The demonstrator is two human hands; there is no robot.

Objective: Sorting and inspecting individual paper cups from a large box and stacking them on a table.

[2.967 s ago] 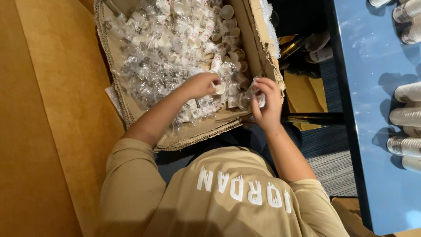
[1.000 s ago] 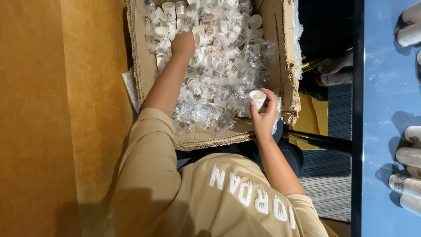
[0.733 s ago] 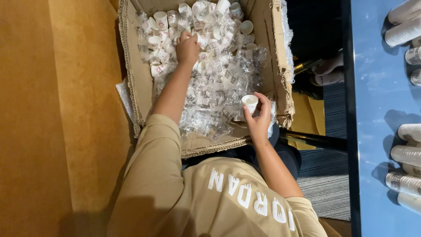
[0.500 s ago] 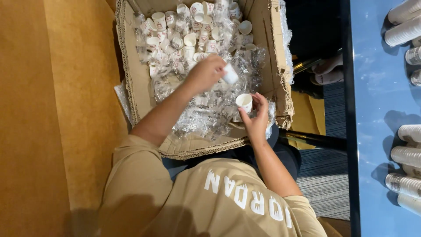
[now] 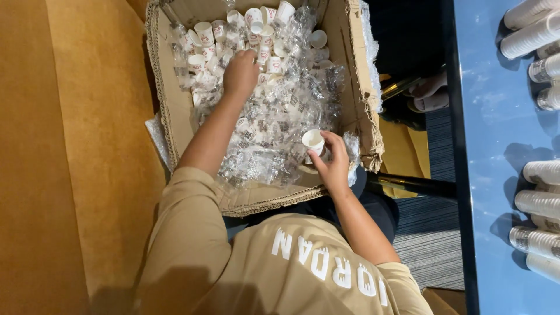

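Head view, the only view supplied.

An open cardboard box (image 5: 168, 122) stood against the person's lap, flaps folded out, presumably so that both hands could reach in. It was filled with loose small white cups (image 5: 204, 30) bearing red print, mixed with crumpled clear plastic wrappers (image 5: 280, 111) carrying dark printed patches. Unwrapped cups lay mostly towards the far end, wrappers nearer the body.

The left hand (image 5: 240, 73) was pushed down among the cups at the far end, back uppermost and fingers curled under. Whether it gripped anything could not be told, as the fingertips were hidden.

The right hand (image 5: 333, 168) rested at the near right corner of the box, fingers closed around one small white cup (image 5: 313, 140), held mouth-up just above the wrappers, apart from the pile.

Bubble wrap (image 5: 367, 52) lined the box's right wall. To the right ran a blue table (image 5: 490, 151) with sleeved stacks of cups (image 5: 528, 26) lying on their sides. Another person's sandalled foot (image 5: 429, 93) showed beneath the table edge.
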